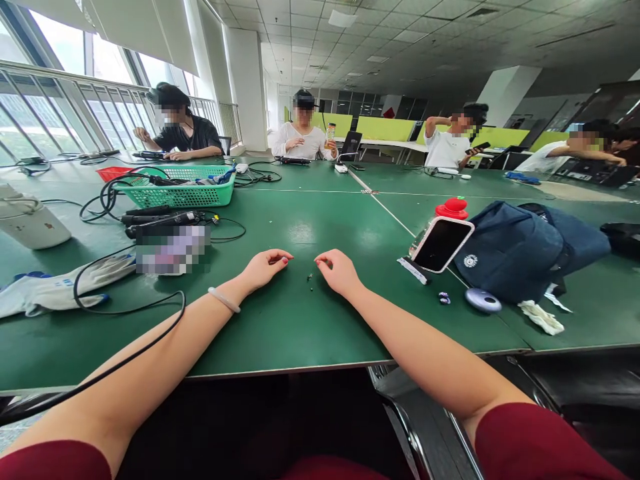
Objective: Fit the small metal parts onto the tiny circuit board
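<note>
My left hand [265, 269] rests on the green table [280, 320] with its thumb and fingers brought together. Facing it across a small gap, my right hand [340, 273] is also closed, thumb against the fingers. Anything pinched in either hand is too small or hidden to make out. On the tabletop between the hands, nearer the right one, lie a few tiny dark bits [310, 277]. A pale bangle [224, 300] circles my left wrist.
Left are work gloves [70, 287], a black cable [183, 313] crossing my forearm, a green basket [180, 193] and a white bucket [33, 220]. Right are a propped phone [444, 245], a blue backpack [515, 247] and a round purple case [483, 300]. Several people sit beyond.
</note>
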Demonstrator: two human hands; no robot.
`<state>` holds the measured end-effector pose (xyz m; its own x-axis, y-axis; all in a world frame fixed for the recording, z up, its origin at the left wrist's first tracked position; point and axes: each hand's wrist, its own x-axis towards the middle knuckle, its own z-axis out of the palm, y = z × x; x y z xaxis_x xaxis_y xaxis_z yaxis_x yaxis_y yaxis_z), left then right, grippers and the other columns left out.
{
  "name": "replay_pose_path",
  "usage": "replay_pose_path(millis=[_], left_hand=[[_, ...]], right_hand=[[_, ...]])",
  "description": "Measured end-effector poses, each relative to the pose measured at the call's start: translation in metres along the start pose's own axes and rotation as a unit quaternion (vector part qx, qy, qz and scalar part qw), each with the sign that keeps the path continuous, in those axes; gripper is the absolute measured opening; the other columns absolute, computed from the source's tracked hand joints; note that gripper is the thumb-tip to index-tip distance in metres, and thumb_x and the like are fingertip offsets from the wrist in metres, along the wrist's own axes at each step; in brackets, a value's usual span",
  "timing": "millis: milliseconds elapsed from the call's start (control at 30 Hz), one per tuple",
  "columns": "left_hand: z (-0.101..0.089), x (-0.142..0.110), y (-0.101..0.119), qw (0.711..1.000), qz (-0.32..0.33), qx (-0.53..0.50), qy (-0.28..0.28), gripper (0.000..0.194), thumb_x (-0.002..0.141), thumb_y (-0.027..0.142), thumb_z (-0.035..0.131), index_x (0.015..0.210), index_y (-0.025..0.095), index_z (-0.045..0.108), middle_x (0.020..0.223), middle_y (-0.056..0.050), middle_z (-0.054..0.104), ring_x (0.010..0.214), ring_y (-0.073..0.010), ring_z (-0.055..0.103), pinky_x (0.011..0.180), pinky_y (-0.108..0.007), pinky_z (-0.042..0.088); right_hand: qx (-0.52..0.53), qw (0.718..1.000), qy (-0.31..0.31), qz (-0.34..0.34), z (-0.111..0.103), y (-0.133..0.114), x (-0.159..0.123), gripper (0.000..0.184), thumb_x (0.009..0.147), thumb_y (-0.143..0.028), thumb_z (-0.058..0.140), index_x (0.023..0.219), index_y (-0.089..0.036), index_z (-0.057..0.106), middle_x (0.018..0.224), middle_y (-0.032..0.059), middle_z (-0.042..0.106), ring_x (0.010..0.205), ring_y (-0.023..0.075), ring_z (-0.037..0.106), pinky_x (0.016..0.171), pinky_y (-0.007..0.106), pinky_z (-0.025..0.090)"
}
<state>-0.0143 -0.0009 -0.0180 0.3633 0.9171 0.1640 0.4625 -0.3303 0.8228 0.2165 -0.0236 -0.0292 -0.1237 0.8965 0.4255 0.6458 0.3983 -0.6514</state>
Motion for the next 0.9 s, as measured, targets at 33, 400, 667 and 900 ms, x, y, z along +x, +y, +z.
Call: replay_pose_path(millis=[33,400,667,900], left_hand=[[0.001,-0.002,0.003,1.0,0.001,0.031,-0.002,0.04,0.081,0.047,0.054,0.106,0.018,0.068,0.1,-0.006,0.07,0.085,-0.0181,0.063,0.084,-0.033,0.049],[0.027,-0.016,0.026,0.952,0.145,0.264,-0.053,0.035,0.083,0.039,0.061,0.114,0.026,0.066,0.097,-0.005,0.067,0.095,-0.0225,0.058,0.09,-0.037,0.044],[0.023,-0.016,0.027,0.968,0.069,0.241,-0.036,0.032,0.083,0.031,0.057,0.114,0.025,0.066,0.1,-0.003,0.071,0.093,-0.0219,0.061,0.087,-0.035,0.047],[0.022,-0.018,0.03,0.971,0.076,0.225,-0.019,0.035,0.083,0.037,0.056,0.114,0.025,0.066,0.11,-0.003,0.069,0.094,-0.021,0.063,0.086,-0.035,0.05]], right_hand=[[0.014,0.999,0.031,0.024,-0.002,0.005,0.003,0.017,0.086,-0.026,0.053,0.086,-0.019,0.068,0.094,0.0071,0.065,0.094,0.019,0.057,0.088,0.034,0.043],[0.351,0.919,-0.104,0.146,0.0,0.009,0.006,0.066,0.091,-0.07,0.018,0.136,-0.029,0.044,0.137,0.0104,0.051,0.121,0.0188,0.052,0.103,0.039,0.042],[0.379,0.906,-0.045,0.183,-0.014,0.007,0.007,0.061,0.095,-0.061,0.018,0.114,-0.018,0.057,0.108,0.0111,0.061,0.074,0.0131,0.064,0.071,0.028,0.055],[0.341,0.915,-0.126,0.174,-0.009,0.002,0.002,0.067,0.089,-0.072,0.028,0.088,-0.015,0.064,0.072,0.0031,0.058,0.046,0.0067,0.048,0.04,0.02,0.038]])
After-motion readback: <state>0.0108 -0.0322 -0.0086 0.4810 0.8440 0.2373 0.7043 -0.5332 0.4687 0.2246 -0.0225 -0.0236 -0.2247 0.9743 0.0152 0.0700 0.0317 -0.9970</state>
